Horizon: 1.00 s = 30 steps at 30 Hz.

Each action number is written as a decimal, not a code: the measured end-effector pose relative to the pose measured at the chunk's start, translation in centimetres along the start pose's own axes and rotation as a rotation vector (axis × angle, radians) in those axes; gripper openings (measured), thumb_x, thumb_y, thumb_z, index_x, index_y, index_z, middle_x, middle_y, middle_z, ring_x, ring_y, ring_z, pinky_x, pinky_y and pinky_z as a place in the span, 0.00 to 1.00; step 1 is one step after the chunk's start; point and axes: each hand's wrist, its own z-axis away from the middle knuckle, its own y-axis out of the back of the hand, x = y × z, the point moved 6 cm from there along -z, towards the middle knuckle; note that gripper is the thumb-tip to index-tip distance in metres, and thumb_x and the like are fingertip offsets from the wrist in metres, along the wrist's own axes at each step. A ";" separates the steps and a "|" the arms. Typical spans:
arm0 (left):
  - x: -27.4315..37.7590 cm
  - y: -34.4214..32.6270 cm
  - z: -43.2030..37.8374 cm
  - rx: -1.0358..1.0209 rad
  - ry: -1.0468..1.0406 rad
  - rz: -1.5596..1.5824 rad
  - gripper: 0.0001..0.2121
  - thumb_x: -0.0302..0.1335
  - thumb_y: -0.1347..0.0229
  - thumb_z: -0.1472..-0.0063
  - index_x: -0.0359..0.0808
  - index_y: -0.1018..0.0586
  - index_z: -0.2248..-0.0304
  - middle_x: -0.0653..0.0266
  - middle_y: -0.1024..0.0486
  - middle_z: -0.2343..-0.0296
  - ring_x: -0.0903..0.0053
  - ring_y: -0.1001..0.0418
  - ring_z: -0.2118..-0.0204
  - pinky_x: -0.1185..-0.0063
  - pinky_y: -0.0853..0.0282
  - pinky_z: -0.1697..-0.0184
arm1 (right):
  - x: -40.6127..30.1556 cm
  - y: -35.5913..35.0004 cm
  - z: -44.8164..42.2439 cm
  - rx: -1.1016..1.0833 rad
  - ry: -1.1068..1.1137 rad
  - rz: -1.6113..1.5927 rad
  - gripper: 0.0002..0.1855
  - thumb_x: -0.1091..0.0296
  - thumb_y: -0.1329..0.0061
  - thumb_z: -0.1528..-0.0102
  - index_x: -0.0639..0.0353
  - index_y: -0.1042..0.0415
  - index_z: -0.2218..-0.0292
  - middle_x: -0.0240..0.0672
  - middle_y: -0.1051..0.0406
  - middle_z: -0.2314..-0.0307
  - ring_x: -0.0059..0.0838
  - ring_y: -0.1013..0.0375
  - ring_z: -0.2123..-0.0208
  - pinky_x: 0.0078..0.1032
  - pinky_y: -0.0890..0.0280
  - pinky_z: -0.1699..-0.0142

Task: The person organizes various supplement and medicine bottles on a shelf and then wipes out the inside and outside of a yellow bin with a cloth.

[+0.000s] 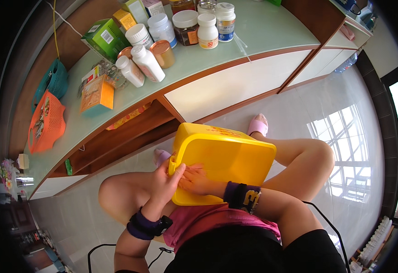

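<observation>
A yellow rectangular plastic bin point(229, 160) rests tilted on my lap, between my thighs, with its open mouth facing up towards me. Red print marks its far outer wall. My left hand point(166, 182) grips the bin's left end, near a small looped tab point(172, 163) on the rim, with the thumb over the edge. Inside the bin, my right hand point(197, 182) reaches left, its fingers spread against the inner surface by that end. I see nothing held in the right hand. Its fingertips are partly hidden near my left thumb.
A glass-topped cabinet point(270, 30) stands ahead, bearing white bottles point(147, 63), jars point(185, 27) and an orange box point(97, 95). Orange point(47, 123) and teal point(52, 80) baskets are at its left. Below is an open wooden shelf point(127, 136). Black cables point(333, 228) run near my seat.
</observation>
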 end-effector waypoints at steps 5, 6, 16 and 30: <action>1.3 0.0 0.2 0.088 -0.141 -0.124 0.17 0.35 0.42 0.36 0.29 0.23 0.55 0.68 0.23 0.73 0.83 0.27 0.71 0.81 0.32 0.66 | 4.8 0.4 4.2 -0.316 -0.515 -0.132 0.30 0.45 0.69 0.35 0.53 0.38 0.41 0.45 0.38 0.42 0.44 0.38 0.40 0.41 0.46 0.37; 1.0 0.0 0.1 0.075 -0.119 -0.117 0.17 0.35 0.42 0.36 0.30 0.23 0.56 0.68 0.23 0.73 0.83 0.27 0.71 0.82 0.32 0.66 | 5.0 0.9 4.7 -0.415 -0.593 -0.110 0.33 0.41 0.68 0.37 0.53 0.41 0.39 0.44 0.40 0.41 0.44 0.40 0.39 0.41 0.48 0.36; 0.0 0.8 0.2 0.024 -0.012 -0.091 0.15 0.36 0.43 0.36 0.31 0.22 0.58 0.68 0.22 0.70 0.83 0.27 0.68 0.82 0.32 0.64 | 5.8 2.8 -1.2 -0.147 -0.412 -0.492 0.22 0.57 0.61 0.36 0.60 0.37 0.45 0.48 0.33 0.52 0.44 0.30 0.52 0.34 0.34 0.48; 1.4 -0.2 1.1 -0.017 -0.012 -0.036 0.11 0.30 0.44 0.35 0.33 0.23 0.56 0.73 0.26 0.65 0.87 0.30 0.63 0.84 0.34 0.58 | 1.8 0.6 -1.1 0.179 0.006 0.203 0.21 0.54 0.56 0.40 0.54 0.31 0.50 0.45 0.33 0.48 0.48 0.34 0.45 0.44 0.39 0.41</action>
